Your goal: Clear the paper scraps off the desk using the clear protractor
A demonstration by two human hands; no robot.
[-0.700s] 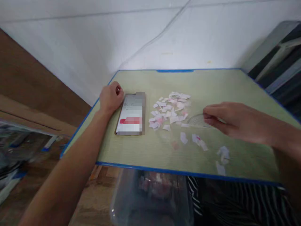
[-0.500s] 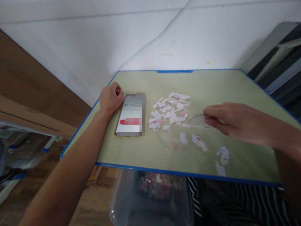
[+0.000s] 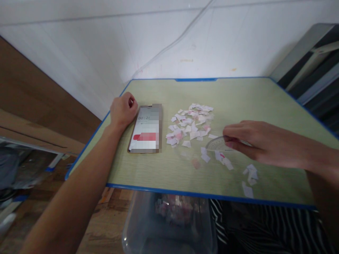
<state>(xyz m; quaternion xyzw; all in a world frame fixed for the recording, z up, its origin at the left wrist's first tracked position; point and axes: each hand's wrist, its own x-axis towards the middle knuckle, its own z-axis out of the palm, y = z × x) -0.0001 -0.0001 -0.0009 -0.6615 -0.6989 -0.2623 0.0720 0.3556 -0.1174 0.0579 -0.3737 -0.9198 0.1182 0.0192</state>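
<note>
My right hand [image 3: 254, 143] pinches a clear half-round protractor [image 3: 215, 144] between thumb and fingers, its straight edge towards me. The protractor is low over the table, just behind a few loose paper scraps [image 3: 224, 160]. To its left lies a spread pile of small torn paper scraps [image 3: 194, 123], white with some pink. My left hand [image 3: 124, 108] rests as a loose fist on the table, with nothing visible in it. Close beside it lies a phone [image 3: 144, 128] with a timer on its screen, partly pixelated.
The pale green table [image 3: 238, 98] has a blue rim and stands against a white wall [image 3: 164, 42]. Below its front edge sits a clear plastic bin [image 3: 169, 229] with scraps inside. More scraps [image 3: 250, 176] lie near the front right. A grey frame [image 3: 299, 56] leans at the right.
My right hand has drawn the protractor towards me and slightly left. One scrap from the pile's near edge now lies against a loose scrap nearer me. My left hand has stayed put.
</note>
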